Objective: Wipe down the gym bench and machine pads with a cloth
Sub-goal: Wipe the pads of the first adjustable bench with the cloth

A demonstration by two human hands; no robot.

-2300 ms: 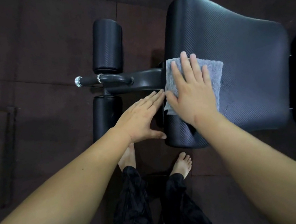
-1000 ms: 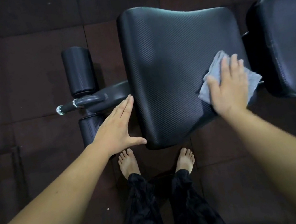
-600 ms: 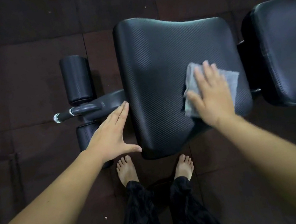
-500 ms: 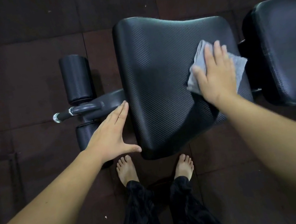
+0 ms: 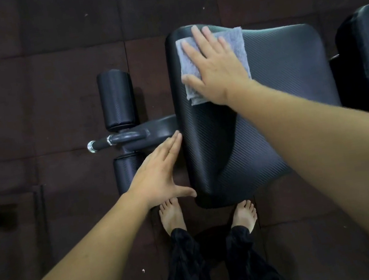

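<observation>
Standing on dark tiles (image 5: 51,87): bench (image 5: 292,99)

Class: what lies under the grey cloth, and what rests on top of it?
The right hand presses flat on the cloth; beneath is the seat pad, its covered patch unseen.

We are looking down at a dark brown floor (image 5: 47,64) made of big square mats, where two bare feet (image 5: 172,216) are standing side by side and black trousers (image 5: 188,271) are hanging down to the ankles.

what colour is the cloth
Grey cloth, under the right hand; head view shows it.
</observation>
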